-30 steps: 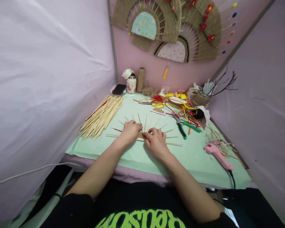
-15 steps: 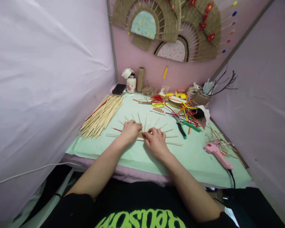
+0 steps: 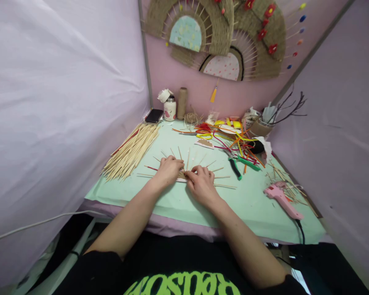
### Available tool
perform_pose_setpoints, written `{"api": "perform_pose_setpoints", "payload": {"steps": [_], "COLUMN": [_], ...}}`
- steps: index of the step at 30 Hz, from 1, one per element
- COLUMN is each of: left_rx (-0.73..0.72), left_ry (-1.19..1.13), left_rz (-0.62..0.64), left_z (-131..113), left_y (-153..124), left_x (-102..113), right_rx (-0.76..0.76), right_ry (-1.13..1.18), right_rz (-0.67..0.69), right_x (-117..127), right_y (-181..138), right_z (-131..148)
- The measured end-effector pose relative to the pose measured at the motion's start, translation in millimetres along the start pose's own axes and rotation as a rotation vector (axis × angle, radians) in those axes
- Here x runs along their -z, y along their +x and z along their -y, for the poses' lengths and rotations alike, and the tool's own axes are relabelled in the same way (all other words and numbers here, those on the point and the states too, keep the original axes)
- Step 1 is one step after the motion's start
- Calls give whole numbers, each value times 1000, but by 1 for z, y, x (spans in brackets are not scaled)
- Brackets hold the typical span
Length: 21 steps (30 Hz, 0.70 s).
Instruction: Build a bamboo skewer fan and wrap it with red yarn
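Observation:
A fan of thin wooden sticks point(image 3: 180, 153) lies flat on the mint-green cloth, its sticks spreading outward from a small brown cardboard base point(image 3: 181, 175) with a white lower edge. My left hand point(image 3: 169, 169) rests over the fan's left part, fingers bent and pressed together near the middle of the base. From the right, my right hand point(image 3: 201, 182) covers the other side, thumb and index finger pinched at the base close to the left fingertips. Both hands hide most of the cardboard and the inner stick ends. Whatever small piece lies between the fingertips is not visible.
Left is a pile of wooden sticks point(image 3: 132, 151). Pliers point(image 3: 235, 169) with green-and-black handles and yellow-handled scissors point(image 3: 204, 136) lie beyond, among colourful pipe cleaners point(image 3: 226, 143). A pink glue gun point(image 3: 283, 200) lies right. A bottle point(image 3: 169, 110) and phone point(image 3: 154, 115) are behind.

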<state>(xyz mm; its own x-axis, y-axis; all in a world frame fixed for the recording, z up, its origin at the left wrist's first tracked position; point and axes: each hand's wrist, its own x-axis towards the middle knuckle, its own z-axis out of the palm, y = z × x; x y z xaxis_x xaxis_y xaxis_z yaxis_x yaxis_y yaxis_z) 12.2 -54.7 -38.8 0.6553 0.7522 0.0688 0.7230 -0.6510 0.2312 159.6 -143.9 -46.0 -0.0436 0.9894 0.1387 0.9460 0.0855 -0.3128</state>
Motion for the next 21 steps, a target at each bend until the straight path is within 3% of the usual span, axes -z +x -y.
{"api": "perform_pose_setpoints", "payload": {"steps": [21], "left_rx": [-3], "left_ry": [-8], "left_rz": [-3], "left_z": [1], "left_y": [1], "left_x": [-2], "right_rx": [-7], "right_ry": [14], "right_rz": [-40], "right_x": [-7], "right_y": [1], "right_z": [-3]}}
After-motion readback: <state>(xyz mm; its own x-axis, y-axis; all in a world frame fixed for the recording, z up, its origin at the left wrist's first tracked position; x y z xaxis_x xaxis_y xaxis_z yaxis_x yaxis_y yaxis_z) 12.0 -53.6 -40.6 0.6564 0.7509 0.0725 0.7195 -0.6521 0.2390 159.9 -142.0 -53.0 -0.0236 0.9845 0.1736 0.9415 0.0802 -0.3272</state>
